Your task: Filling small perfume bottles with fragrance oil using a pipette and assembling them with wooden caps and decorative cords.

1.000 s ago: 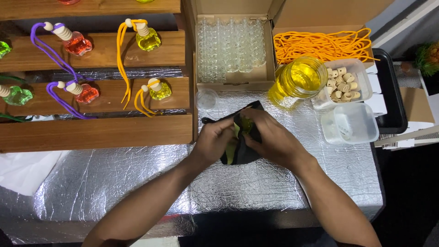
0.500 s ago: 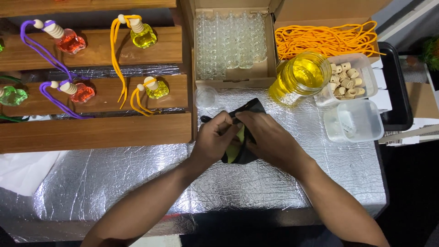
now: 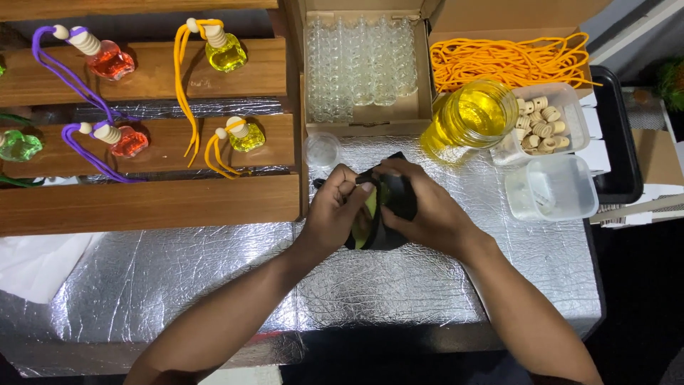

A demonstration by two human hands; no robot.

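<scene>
Black cloth [image 3: 395, 214], wrapped around a small yellow-green bottle [image 3: 370, 207], sits at the centre of the foil-covered table [image 3: 214, 278], just near of the cardboard box of clear empty bottles [image 3: 360, 64]. Left hand [image 3: 335, 214] pinches the cloth and bottle from the left with curled fingers, and right hand [image 3: 424, 210] closes over the cloth from the right. Jar of yellow liquid [image 3: 474, 117] stands far right of the hands, beside a tub of wooden caps [image 3: 545, 125], with orange cords [image 3: 509, 60] behind

Your hands met over the black cloth pouch [image 3: 388, 214] on the foil-covered surface [image 3: 214, 278]; behind it sat the cardboard box of clear glass bottles [image 3: 360, 68], the glass jar of yellow liquid [image 3: 474, 121] to its right.
</scene>
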